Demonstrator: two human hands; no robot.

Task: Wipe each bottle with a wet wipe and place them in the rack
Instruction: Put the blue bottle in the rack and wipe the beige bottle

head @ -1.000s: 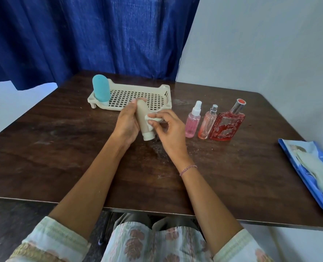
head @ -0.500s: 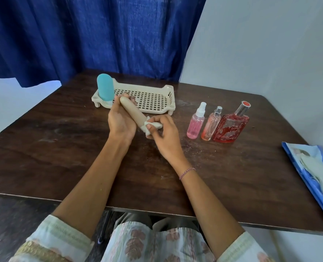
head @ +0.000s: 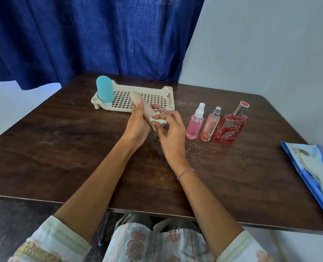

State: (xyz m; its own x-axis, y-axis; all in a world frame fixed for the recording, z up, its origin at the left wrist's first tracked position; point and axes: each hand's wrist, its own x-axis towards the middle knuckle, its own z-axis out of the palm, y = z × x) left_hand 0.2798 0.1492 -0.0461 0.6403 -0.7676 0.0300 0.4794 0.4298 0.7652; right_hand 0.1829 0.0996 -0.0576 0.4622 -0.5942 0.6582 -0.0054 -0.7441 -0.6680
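- The dark wooden bench (head: 62, 148) lies under both grips, and a blue curtain (head: 100, 35) hangs beyond them.
- A blue wet-wipe pack (head: 312, 173) lies well to the right of the right grip, at the bench edge.
- The cream slotted rack (head: 164, 95) sits just beyond the grips.
- The left grip (head: 138, 123) is wrapped round a beige bottle, with its thumb on the near side and its fingertips showing on the far side.
- The right grip (head: 173, 133) pinches a wet wipe against that bottle's lower end.
- A red perfume bottle (head: 230, 127) stands farthest right of the right grip in a row of three.
- A teal bottle (head: 104, 91) stands upright in the rack's left end, beyond the left grip.
- The beige bottle (head: 143, 106) is held tilted above the bench, its rounded end pointing toward the rack.
- A pink spray bottle (head: 194, 123) stands just right of the right grip, and a smaller peach spray bottle (head: 210, 125) stands between it and the red one.
- The wet wipe (head: 158, 121) is bunched between the two grips.
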